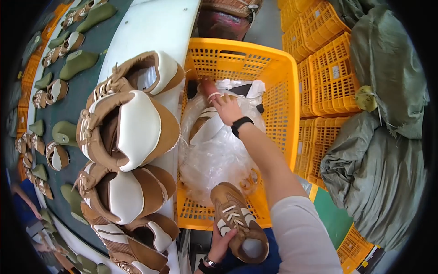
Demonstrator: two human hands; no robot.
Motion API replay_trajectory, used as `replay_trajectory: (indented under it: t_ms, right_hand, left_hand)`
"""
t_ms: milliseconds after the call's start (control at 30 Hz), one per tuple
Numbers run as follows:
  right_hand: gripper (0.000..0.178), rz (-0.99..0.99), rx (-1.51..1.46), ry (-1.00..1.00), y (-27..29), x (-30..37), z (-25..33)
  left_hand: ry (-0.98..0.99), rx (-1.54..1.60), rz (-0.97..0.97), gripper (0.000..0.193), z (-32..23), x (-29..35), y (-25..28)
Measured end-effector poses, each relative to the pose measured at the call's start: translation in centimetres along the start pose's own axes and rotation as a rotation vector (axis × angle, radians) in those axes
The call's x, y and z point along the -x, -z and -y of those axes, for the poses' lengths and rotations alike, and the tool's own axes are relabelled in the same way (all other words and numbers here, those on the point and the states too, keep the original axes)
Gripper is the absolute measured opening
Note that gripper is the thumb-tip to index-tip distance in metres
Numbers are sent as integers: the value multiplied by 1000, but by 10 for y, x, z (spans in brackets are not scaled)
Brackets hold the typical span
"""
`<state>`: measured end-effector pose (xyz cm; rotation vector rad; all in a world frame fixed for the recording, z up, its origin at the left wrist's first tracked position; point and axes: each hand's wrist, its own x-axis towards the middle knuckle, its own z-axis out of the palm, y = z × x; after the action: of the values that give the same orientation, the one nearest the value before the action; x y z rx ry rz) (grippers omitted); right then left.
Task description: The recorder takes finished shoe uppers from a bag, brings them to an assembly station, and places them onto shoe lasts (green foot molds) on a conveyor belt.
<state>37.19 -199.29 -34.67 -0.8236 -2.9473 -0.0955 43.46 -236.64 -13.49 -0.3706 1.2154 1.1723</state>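
My left hand (220, 244) is closed around the side of a brown lace-up sneaker (239, 219) with white stripes, toe pointing away from me, at the near edge of a yellow plastic crate (285, 123). Reaching down into that crate, my right hand (227, 108) has its fingers around the near end of a reddish-brown rounded piece (208, 86) with a thin white band; its kind is unclear. Below the hand lies crumpled clear plastic (214, 160), partly covering another brown shoe (199, 123) and white paper (210, 130).
Stacked brown-and-white sneakers (132, 130) stand on the white ledge (146, 27) left of the crate. Beyond it, a dark green conveyor (91, 118) carries shoes and green shoe lasts (78, 64). Yellow crates (333, 77) and grey-green sacks (378, 173) are piled at right.
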Motion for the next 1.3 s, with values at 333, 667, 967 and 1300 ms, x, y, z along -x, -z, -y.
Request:
replay_trajectory:
  t_ms: [333, 667, 967, 1300]
  right_hand:
    - [26, 544, -49, -98, 82, 89, -11]
    - [28, 231, -1702, -722, 393, 259, 32]
    - [38, 100, -1434, 62, 530, 287, 186]
    - [34, -241, -652, 821, 529, 216, 351]
  left_hand:
    - [-195, -20, 47, 79, -8, 29, -1]
    - [-467, 39, 414, 73, -32, 140, -5]
    - [-703, 242, 455, 58, -34, 289, 113]
    - [-932, 383, -333, 73, 25, 270, 285]
